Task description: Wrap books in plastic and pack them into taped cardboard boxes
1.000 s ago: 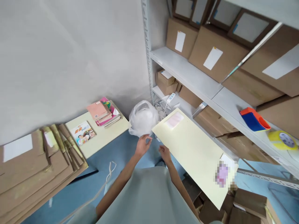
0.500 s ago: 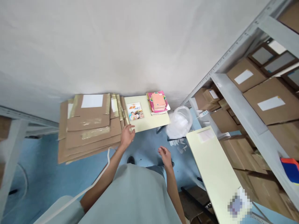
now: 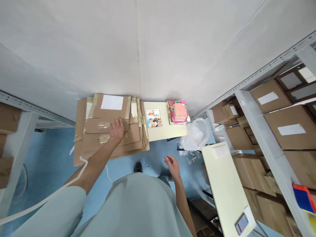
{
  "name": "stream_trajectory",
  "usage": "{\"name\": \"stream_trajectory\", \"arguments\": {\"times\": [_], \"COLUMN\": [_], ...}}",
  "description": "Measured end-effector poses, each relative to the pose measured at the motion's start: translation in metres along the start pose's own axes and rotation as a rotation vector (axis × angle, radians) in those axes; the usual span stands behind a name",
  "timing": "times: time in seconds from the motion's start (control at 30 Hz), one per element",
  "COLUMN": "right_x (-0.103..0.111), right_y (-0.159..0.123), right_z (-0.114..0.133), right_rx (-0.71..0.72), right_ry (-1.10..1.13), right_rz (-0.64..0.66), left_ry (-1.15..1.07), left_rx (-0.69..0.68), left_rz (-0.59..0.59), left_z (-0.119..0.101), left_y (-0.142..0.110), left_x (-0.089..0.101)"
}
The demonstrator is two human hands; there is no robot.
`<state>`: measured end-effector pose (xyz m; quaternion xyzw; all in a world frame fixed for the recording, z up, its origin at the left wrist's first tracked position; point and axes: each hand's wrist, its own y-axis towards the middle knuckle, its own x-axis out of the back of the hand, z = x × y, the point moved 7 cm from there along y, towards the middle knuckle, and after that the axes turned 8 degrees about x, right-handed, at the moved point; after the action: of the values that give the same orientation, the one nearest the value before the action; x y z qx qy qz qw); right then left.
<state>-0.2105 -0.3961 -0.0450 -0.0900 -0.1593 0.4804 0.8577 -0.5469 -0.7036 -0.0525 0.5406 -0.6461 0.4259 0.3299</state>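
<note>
Beyond your right hand (image 3: pixel 173 166), you have a magazine (image 3: pixel 154 118), stacked books (image 3: pixel 180 111) and a white plastic bag (image 3: pixel 195 135); to that hand's right, a phone (image 3: pixel 242 224) lies on a tabletop (image 3: pixel 225 179).

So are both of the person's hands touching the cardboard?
No, only the left hand is on the stacked cardboard; the right hand hangs apart from it, above the blue floor.

The cream table (image 3: pixel 165 133) ahead bears flattened cardboard (image 3: pixel 101 119), a colourful booklet (image 3: pixel 154 118) and stacked books (image 3: pixel 179 112).
</note>
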Motion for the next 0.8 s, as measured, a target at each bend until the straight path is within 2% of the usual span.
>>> {"name": "stream_trajectory", "arguments": {"times": [0.17,0.3,0.37,0.43,0.53,0.63,0.7,0.73,0.8], "right_x": [0.034,0.054,0.057,0.058,0.062,0.075,0.092,0.104,0.132], "right_y": [-0.011,-0.009,-0.003,0.005,0.017,0.027,0.031,0.034,0.037], "right_z": [-0.007,-0.005,-0.001,0.003,0.009,0.013,0.015,0.017,0.020], "right_rx": [-0.007,-0.003,0.010,0.030,0.070,0.101,0.114,0.121,0.135], "right_ry": [-0.039,-0.057,-0.042,-0.034,-0.008,0.057,0.093,0.106,0.129], "right_rz": [-0.071,-0.083,-0.058,-0.022,0.016,0.017,0.010,0.005,-0.013], "left_ry": [-0.045,-0.042,-0.022,-0.003,-0.034,-0.191,-0.294,-0.335,-0.384], "left_rx": [-0.076,-0.069,-0.078,-0.088,-0.065,0.019,0.089,0.103,0.081], "left_rz": [0.028,0.006,-0.035,-0.109,-0.303,-0.514,-0.595,-0.612,-0.582], "left_z": [-0.011,-0.023,-0.030,-0.039,-0.054,-0.076,-0.095,-0.108,-0.140], "left_y": [0.015,0.016,0.015,0.012,-0.002,-0.034,-0.058,-0.069,-0.087], "left_x": [0.003,0.026,0.049,0.081,0.143,0.199,0.218,0.222,0.216]}}
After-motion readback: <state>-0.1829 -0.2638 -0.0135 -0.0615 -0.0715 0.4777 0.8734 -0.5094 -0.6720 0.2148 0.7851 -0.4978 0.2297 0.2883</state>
